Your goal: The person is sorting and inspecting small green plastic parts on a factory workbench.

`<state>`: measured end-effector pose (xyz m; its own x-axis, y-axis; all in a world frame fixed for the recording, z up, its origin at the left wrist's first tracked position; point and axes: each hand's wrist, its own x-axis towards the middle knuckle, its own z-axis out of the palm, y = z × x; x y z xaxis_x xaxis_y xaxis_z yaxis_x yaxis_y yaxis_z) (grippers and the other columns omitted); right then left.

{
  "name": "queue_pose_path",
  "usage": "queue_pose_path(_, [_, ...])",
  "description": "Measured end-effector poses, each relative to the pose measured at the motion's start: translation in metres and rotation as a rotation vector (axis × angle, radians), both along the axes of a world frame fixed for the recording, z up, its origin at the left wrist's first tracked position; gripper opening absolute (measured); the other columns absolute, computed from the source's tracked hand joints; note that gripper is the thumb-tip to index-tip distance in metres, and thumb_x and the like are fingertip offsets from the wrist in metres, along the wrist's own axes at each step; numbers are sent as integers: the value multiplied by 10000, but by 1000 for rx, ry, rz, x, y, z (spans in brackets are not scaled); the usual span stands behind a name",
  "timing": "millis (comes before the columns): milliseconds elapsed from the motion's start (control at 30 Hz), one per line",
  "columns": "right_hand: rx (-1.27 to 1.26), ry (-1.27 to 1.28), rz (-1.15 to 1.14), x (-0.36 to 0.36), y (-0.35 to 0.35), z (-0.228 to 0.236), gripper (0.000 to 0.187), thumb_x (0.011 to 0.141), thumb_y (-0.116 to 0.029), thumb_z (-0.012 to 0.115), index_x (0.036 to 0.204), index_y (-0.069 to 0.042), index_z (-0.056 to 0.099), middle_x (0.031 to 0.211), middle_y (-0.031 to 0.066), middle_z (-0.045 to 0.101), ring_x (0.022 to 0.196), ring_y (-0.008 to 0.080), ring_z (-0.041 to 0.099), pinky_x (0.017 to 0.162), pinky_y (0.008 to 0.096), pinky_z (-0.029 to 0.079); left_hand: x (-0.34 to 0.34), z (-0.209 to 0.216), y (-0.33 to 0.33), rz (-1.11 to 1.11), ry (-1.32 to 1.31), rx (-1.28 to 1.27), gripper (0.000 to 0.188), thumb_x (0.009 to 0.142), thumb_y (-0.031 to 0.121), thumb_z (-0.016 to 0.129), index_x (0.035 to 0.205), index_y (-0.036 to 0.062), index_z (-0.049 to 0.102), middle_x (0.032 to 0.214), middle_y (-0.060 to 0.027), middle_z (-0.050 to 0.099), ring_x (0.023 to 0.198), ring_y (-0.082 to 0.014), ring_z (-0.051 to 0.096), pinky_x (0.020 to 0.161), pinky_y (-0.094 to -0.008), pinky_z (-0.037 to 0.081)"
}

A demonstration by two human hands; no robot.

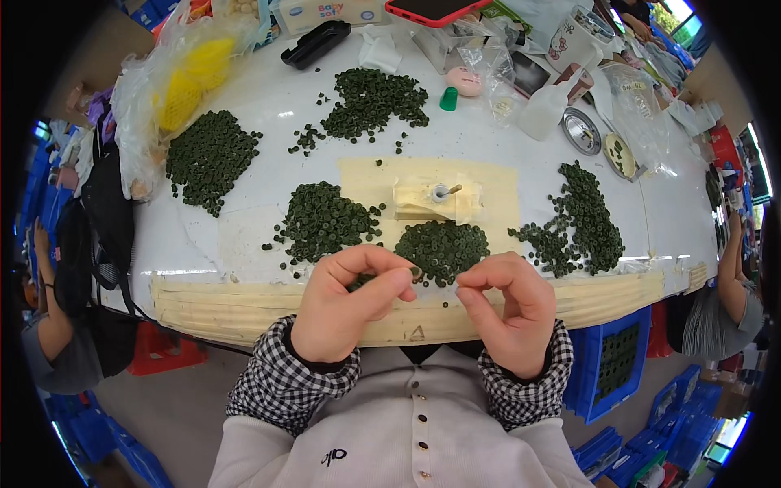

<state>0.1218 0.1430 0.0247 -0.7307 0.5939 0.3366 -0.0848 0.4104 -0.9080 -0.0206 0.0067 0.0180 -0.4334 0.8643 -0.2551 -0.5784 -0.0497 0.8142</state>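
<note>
My left hand [346, 305] is closed in a pinch over the table's front edge. At its fingertips shows a small dark green ring-shaped piece [416, 272]. My right hand [511, 311] is a short way to the right, thumb and forefinger curled together; whatever they hold, if anything, is too small to make out. Between and just beyond the hands lies a pile of dark green rings [442, 248]. Behind it stands a tape-wrapped block [415, 199] with a round pale fitting and a thin peg [452, 190] sticking up. Another ring pile [325, 221] lies beyond my left hand.
More heaps of small green parts lie at left [213, 159], back [374, 102] and right [587, 215]. A black case [316, 45], a white bottle [547, 110] and a metal lid [581, 131] stand farther back. Below right is a blue crate [598, 390]. People sit at both sides.
</note>
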Motion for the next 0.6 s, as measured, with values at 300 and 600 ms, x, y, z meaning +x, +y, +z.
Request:
queue_pose_path(300, [549, -316, 148, 9, 7, -3, 139, 694, -88, 691, 759, -66, 570, 732, 47, 508, 729, 235, 470, 668, 333, 386, -18, -5, -20, 204, -510, 135, 193, 968, 181, 410, 1007, 53, 548, 750, -7, 524, 478, -31, 310, 428, -171, 250])
queue_pose_path(600, [697, -412, 79, 5, -1, -2, 151, 706, -114, 674, 772, -81, 542, 750, 49, 483, 744, 234, 454, 691, 337, 369, -8, 15, -17, 340, -543, 50, 249, 953, 61, 346, 1138, 4, 502, 897, -59, 538, 560, -47, 358, 481, -171, 317])
